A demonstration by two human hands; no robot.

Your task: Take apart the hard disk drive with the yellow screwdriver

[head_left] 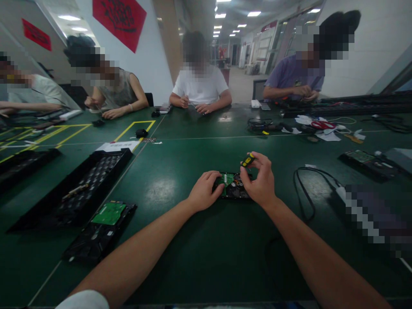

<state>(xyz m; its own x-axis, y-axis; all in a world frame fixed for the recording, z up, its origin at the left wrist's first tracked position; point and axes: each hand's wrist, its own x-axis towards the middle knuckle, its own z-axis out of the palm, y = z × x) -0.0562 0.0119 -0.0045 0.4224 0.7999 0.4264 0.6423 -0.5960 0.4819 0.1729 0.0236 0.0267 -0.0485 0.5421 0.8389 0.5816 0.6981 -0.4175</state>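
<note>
In the middle of the table lies a hard drive in a dark metal case, its green circuit board facing up. My left hand grips the drive's left end, with the fingers over the far edge and the thumb on the near side. Above the drive's right part, my right hand holds a screwdriver with a yellow and black handle between thumb and fingers. The screwdriver's tip is hidden, so I cannot tell whether it touches a screw.
On the left lie another hard drive and a long black tray. To the right are a black cable, a dark board-fitted unit and a heap of wires and scraps. Several people work along the far side.
</note>
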